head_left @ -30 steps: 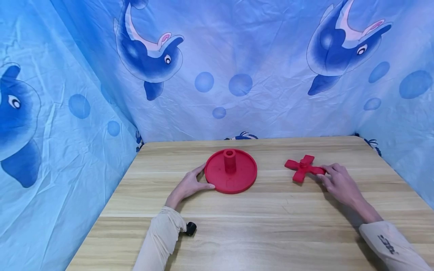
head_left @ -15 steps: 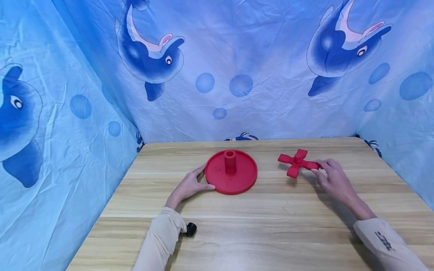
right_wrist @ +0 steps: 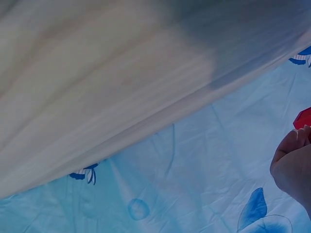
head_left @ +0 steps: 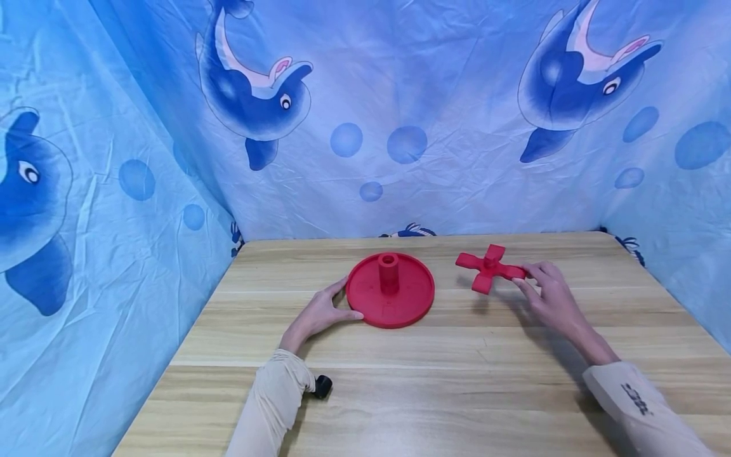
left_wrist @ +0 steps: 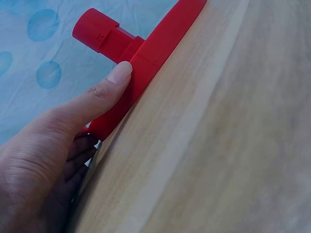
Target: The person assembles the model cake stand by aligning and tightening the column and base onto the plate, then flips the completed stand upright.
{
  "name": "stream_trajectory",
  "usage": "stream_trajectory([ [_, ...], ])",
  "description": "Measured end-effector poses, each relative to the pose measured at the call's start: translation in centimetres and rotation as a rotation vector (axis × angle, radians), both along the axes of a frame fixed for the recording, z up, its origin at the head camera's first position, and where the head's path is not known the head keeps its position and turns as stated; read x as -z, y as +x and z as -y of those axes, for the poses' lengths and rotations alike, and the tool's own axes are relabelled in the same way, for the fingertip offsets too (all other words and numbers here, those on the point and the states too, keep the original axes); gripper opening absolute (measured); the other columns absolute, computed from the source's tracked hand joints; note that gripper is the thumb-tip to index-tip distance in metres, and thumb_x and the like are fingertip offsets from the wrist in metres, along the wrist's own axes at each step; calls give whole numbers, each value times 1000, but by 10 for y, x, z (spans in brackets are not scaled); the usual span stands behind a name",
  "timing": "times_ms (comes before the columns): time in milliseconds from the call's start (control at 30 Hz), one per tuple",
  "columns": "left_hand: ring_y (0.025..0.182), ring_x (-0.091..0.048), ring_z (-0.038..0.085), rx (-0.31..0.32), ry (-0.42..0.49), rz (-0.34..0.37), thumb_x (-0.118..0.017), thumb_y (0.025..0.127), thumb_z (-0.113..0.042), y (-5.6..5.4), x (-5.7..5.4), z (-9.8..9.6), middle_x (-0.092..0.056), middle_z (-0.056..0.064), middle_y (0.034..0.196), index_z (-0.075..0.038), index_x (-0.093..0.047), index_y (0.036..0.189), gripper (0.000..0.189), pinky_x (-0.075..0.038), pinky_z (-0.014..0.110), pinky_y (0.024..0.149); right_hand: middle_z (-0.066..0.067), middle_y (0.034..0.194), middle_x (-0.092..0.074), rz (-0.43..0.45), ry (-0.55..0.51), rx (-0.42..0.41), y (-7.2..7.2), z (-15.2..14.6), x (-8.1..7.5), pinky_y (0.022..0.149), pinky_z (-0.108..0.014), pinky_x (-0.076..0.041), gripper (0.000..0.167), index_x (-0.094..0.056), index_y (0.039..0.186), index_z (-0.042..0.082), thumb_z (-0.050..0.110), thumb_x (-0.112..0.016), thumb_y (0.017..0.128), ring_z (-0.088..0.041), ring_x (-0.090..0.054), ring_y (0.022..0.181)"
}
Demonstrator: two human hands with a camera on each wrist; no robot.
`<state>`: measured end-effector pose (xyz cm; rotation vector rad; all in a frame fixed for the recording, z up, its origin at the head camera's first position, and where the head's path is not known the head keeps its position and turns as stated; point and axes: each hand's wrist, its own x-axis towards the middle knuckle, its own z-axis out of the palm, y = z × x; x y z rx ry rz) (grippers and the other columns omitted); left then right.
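A red round base [head_left: 365, 304] with a raised rim lies flat on the table, and a hollow upright post [head_left: 389, 276] rises from its middle. My left hand [head_left: 317, 317] grips the base's left edge, thumb at the near side and fingers further back. The left wrist view shows that thumb [left_wrist: 119, 75] against the red rim. To the right, my right hand [head_left: 551, 298] pinches one arm of a red four-armed cross piece [head_left: 484, 266], held above the table with a small knob upward. Only a sliver of the cross piece [right_wrist: 303, 119] shows in the right wrist view.
The wooden table [head_left: 434, 393] has a blue dolphin-print curtain [head_left: 365, 114] behind it and along both sides. A small black cylinder [head_left: 322, 386] sits by the left sleeve cuff.
My right hand has moved left and slightly away from me, carrying the cross piece up off the table and closer to the base. My left hand and the base stay put.
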<state>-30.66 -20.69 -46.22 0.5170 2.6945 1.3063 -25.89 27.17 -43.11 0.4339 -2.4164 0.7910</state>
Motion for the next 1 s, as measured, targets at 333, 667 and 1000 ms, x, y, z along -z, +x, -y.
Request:
stream_trajectory([
  [333,150,-33,26,3,-11,16,-91,78,-47,1,0,1,-40,2,162,-20,-35,163,106,-35,50,118,-24,106,-60,-24,-36,-38,-5,16,-5,74,-39,-40,38,-64,126,-14,-4,-75,91,-38,-51,100],
  [667,149,-34,27,3,-15,12,-90,78,-50,1,-1,1,-40,3,162,-19,-35,163,106,-37,51,117,-24,106,-61,-56,-91,-95,-11,34,-9,76,-47,-44,35,-66,121,-12,-9,-76,88,-38,-52,100],
  [1000,149,-34,27,-2,-12,18,-91,78,-49,1,-1,1,-40,3,162,-18,-34,163,107,-37,50,116,-22,104,-62,-97,-123,-149,-17,51,-12,76,-41,-45,32,-68,118,-10,-11,-75,87,-33,-52,98],
])
